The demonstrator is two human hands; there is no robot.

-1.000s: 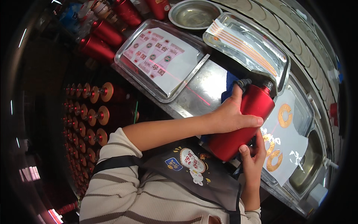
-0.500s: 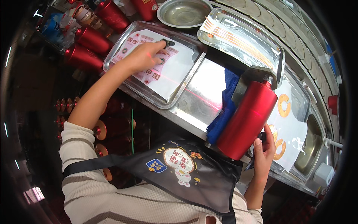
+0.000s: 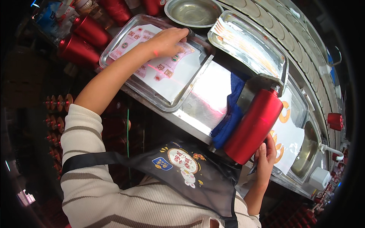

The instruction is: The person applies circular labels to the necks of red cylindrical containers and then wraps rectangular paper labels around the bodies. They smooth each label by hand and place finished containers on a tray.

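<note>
My left hand (image 3: 169,42) reaches over a shallow metal tray (image 3: 104,57), its fingers apart on a pink printed decal (image 3: 167,68). A black cover or object shows at one fingertip. Beneath the decal lies a white sheet (image 3: 175,85), with more pink decals at its left. A glossy red metal cylinder (image 3: 254,127) with a silver neck lies slantwise in front of me, its neck at a metal bracket (image 3: 262,83). My right hand (image 3: 266,155) is closed beside its lower end, thumb and finger together. A thin dark piece shows by that hand, too unclear to name.
A blue cloth (image 3: 228,114) hangs at the cylinder's left side. Farther back are a round metal pan (image 3: 194,12) and a tray (image 3: 286,64) of striped strips. Orange ring-shaped decals (image 3: 284,112) on white paper are at right. More red cylinders (image 3: 78,51) lie at left.
My left hand has moved right and slightly away from me. The pink decal under it has slid right, apart from the others. My right hand stays beside the cylinder.
</note>
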